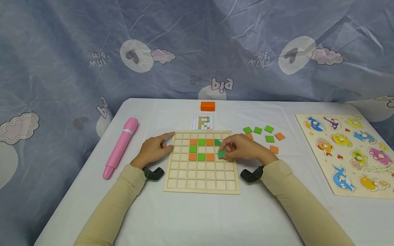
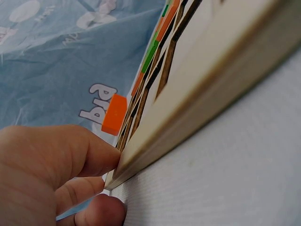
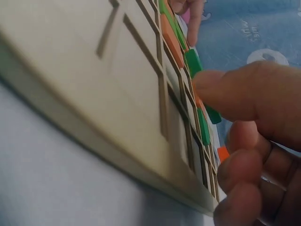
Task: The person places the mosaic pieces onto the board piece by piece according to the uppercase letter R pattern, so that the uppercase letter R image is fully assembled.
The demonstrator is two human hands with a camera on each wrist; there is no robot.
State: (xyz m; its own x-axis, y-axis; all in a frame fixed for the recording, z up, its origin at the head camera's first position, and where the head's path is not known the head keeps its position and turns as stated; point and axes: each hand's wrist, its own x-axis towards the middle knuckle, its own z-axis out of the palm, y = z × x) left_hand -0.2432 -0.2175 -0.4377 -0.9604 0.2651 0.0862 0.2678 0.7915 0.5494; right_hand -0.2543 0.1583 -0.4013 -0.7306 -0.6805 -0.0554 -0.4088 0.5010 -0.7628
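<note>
A wooden grid board point(image 1: 201, 175) lies flat on the table, with orange and light green square tiles point(image 1: 201, 156) in its upper cells. A dark green tile with a rounded corner point(image 1: 217, 142) sits at the right end of the upper tile row. My right hand point(image 1: 243, 147) pinches another dark green tile point(image 1: 221, 154) between thumb and forefinger, over cells right of the lower tile row. At the board's upper left corner, my left hand point(image 1: 154, 148) touches the rim with forefinger and thumb; the left wrist view shows its fingertips point(image 2: 110, 157) right against the edge.
Behind the board lie a small pattern card point(image 1: 202, 122) and an orange block point(image 1: 207, 106). Several loose green tiles point(image 1: 258, 130) and orange tiles point(image 1: 274, 149) are scattered to the right. A picture puzzle board point(image 1: 347, 153) is far right; a pink tube-shaped object point(image 1: 120, 147) lies left.
</note>
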